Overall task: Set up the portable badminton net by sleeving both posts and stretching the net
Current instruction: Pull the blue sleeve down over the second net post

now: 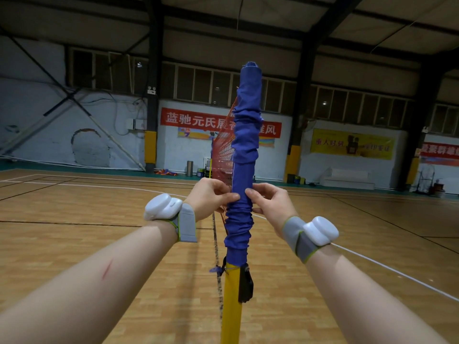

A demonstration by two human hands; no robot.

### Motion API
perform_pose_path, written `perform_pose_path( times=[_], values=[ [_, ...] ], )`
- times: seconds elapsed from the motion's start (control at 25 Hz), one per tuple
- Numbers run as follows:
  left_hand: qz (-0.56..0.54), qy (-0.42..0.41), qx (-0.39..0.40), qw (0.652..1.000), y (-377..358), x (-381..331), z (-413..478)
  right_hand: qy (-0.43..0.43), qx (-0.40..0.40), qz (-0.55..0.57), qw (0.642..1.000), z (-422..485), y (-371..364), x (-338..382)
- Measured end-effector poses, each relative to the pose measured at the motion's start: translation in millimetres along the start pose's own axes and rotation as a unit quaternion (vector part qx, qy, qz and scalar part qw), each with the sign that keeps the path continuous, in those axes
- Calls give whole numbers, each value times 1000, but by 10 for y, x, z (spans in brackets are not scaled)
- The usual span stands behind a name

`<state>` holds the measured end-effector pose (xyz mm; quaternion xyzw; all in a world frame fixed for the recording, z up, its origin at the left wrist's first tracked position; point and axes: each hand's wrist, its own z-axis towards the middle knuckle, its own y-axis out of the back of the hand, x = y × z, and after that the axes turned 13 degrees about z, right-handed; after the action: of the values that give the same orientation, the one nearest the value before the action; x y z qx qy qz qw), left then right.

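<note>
We pinch the blue sleeve (244,155) with our left hand (211,197) and right hand (269,202), either side of the yellow post (231,301). The sleeve is bunched above its bare lower part, red net (224,147) behind. Pulling unevenly could snag fabric or tilt the post.

Indoor sports hall, laid out for badminton. Underfoot a varnished wood floor (62,202) marked with white court lines (397,273), and on it a red net (223,150) running off from a yellow post (231,306) in a blue sleeve (246,145). Overhead a dark steel-framed roof (273,26) over a long row of high windows (203,85); along the pale far wall (37,108) a red banner (193,119) and a yellow banner (352,144) with printed characters, plus columns (150,147) padded in yellow at the base.
</note>
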<state>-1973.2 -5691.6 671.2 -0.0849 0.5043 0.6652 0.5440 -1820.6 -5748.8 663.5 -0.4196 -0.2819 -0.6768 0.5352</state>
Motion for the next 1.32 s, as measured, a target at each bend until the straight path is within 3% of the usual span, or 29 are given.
perform_pose_path(
  times=[0.6,0.68,0.76,0.84,1.08,1.32],
  values=[
    [76,26,159,984,-36,250,-138,-101,79,-174,976,-242,214,-188],
    [87,-7,80,993,100,132,-60,-79,55,-206,974,-158,223,-38],
    [35,-33,-46,998,211,-39,50,-20,-7,-130,991,-33,188,158],
    [-7,-47,-91,995,277,-209,146,18,-32,-48,998,79,102,353],
    [-18,-22,-78,997,195,-297,212,4,0,-6,1000,200,-37,411],
    [8,-1,-30,1000,118,-113,119,-40,14,-33,999,106,48,216]
  ],
)
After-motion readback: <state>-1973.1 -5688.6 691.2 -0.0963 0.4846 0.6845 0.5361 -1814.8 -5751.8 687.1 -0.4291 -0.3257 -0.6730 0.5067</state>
